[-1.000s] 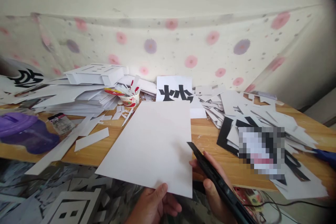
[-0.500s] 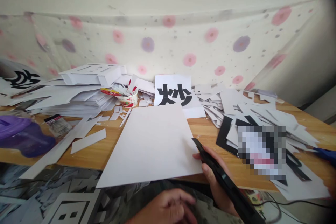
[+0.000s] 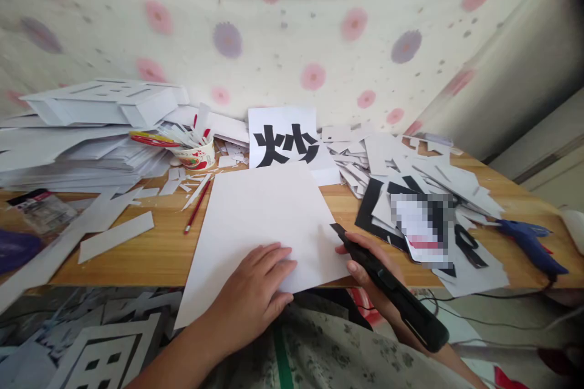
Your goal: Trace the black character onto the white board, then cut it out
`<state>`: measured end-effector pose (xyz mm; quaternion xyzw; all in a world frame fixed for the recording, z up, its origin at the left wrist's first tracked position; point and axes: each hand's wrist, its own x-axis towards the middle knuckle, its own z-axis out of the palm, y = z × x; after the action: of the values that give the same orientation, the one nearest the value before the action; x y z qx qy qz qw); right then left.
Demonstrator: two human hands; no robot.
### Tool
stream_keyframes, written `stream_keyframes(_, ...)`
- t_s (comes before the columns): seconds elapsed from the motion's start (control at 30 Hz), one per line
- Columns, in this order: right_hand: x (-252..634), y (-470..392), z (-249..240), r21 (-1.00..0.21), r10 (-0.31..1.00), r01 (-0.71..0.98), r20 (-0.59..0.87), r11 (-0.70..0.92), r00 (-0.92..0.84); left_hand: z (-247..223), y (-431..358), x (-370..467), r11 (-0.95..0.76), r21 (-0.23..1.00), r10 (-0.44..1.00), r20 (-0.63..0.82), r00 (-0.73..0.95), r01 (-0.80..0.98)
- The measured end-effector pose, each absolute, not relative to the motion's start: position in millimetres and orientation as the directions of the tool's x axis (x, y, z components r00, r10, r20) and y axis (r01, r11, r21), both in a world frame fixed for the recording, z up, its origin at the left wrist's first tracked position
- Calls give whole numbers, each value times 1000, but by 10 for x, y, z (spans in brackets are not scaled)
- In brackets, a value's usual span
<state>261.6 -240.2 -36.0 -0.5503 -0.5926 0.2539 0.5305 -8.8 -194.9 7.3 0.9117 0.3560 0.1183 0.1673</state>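
Note:
A large white sheet (image 3: 255, 219) lies before me on the table, its near left corner jutting past the front edge. My left hand (image 3: 255, 292) rests flat on its lower part, fingers stretched out and holding nothing. At the sheet's right edge, my right hand (image 3: 371, 267) is closed round a black utility knife (image 3: 387, 282). The knife's blade points up and left, over the right side of the sheet; whether it touches cannot be told. Behind the sheet stands a white paper (image 3: 283, 118) with a bold black character, its lower part covered.
A red pencil (image 3: 198, 208) lies left of the sheet, near a cup (image 3: 201, 157) of tools. Stacked white boards (image 3: 91, 155) fill the back left. White offcuts (image 3: 387, 155) and a blue glue gun (image 3: 531, 243) are at right. More scraps (image 3: 41, 340) lie below the table.
My left hand has moved from my lap onto the sheet and flattened. The view has tilted down and turned right, showing the red pencil and the glue gun. The right hand keeps the knife.

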Motion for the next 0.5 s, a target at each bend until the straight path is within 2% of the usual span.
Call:
stream_keyframes(0.13,2704,-2448,-338,-804,932,515,362,298,26,2,-1918,-56,-712,294,678,51,733,638)
stream_keyframes(0.27,2769,-2454,-341,-695,880,585,471,417,-68,7,-1914,-25,-705,267,684,10,729,657)
stream_keyframes(0.37,2821,-2438,-324,-701,876,593,482,396,-16,25,-1911,-32,-704,269,680,-13,734,657)
stream_keyframes(0.5,2898,-2340,-158,-742,901,613,420,272,110,81,-1786,-89,-748,266,628,-16,778,609)
